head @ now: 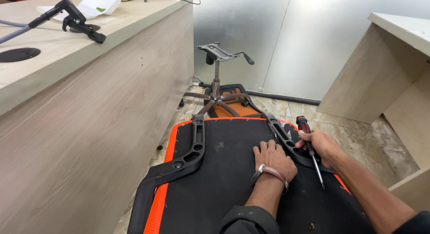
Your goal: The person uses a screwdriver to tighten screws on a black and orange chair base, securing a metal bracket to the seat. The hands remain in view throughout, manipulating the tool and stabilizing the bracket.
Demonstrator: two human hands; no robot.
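Black seat bottom lies near. The left hand rests flat and spread on it. The right hand squeezes a red screwdriver by the armrest bracket.

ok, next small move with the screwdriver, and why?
Probably swing the screwdriver tip down onto the right armrest bracket. The right hand holds it with the tip pointing away from the bracket, while the left hand lies on the seat beside the bracket.

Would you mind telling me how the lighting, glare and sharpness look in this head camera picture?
Head view: even, soft indoor light with faint shadows; mild glare on the frosted wall panels and marble floor; wide-angle bending along the desk edge; the left hand, right hand and screwdriver are sharp, without motion blur.
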